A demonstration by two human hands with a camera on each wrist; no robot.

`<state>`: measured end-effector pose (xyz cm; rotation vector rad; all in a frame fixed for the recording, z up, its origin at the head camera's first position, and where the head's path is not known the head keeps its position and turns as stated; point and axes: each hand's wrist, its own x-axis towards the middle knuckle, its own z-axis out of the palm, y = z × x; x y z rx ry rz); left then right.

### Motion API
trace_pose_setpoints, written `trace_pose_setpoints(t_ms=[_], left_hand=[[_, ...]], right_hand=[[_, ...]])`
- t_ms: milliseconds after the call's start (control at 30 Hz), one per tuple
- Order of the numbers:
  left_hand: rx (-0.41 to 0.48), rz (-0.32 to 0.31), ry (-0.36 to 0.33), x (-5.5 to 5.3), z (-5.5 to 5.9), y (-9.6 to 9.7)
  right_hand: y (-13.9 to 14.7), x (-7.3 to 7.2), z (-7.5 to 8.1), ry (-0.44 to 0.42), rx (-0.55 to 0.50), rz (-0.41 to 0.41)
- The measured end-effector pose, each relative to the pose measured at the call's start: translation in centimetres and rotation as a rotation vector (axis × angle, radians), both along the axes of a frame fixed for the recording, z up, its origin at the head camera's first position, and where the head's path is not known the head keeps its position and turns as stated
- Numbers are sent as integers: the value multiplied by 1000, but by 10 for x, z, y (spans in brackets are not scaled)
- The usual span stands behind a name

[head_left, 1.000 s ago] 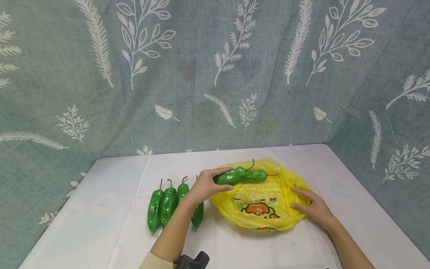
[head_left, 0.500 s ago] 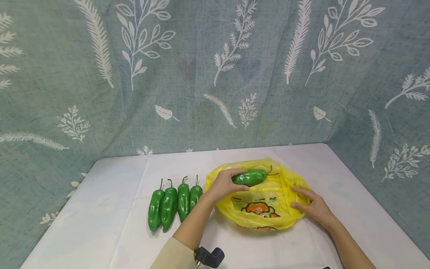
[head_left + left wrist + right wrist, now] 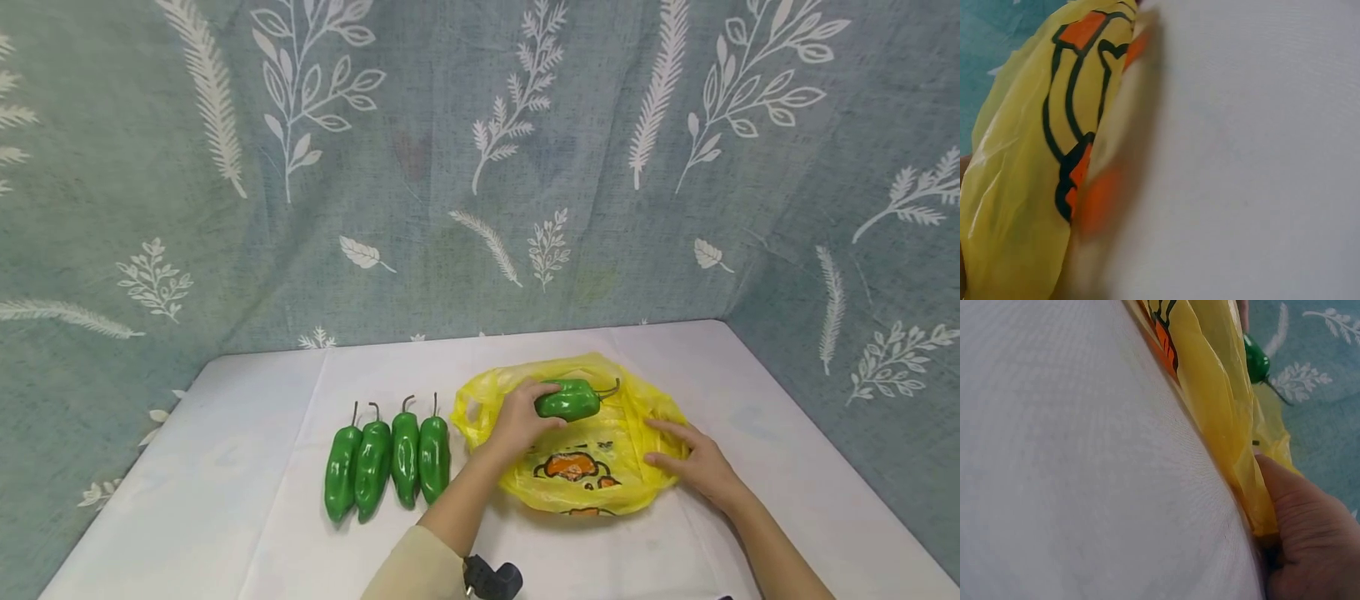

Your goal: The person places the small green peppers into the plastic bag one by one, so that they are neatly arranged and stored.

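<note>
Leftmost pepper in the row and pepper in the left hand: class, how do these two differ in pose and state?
The leftmost pepper lies on the white table; the held pepper is gripped by the left hand at the yellow bag.
The leftmost pepper's stem points away from the person; the held pepper's points right.
Both are glossy green.

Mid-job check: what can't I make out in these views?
Head: the stemless end of the held pepper, covered by the left hand; anything lying behind them in the yellow bag.
Left wrist: the left hand, almost wholly cut off by the left edge; an orange patch, blurred.
Right wrist: the right hand beyond its thumb, hidden by thumb and bag; a dark stub, too small to identify.
</note>
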<state>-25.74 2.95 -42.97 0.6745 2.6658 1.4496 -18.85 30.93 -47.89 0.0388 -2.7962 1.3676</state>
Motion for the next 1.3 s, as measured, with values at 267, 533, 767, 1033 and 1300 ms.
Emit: trace_pose_setpoints(t_ms=[267, 533, 767, 1033, 1300], left_hand=[[-55, 32, 6, 0, -16, 6], [-46, 64, 12, -3, -24, 8], [-26, 77, 26, -3, -27, 12], [2, 102, 42, -3, -24, 13], [41, 98, 27, -4, -22, 10]], right_hand=[[0, 0, 0, -4, -5, -4], [0, 1, 0, 29, -16, 12], [0, 3, 1, 47, -27, 34], [-2, 4, 2, 35, -13, 21], [-3, 4, 3, 39, -5, 19]])
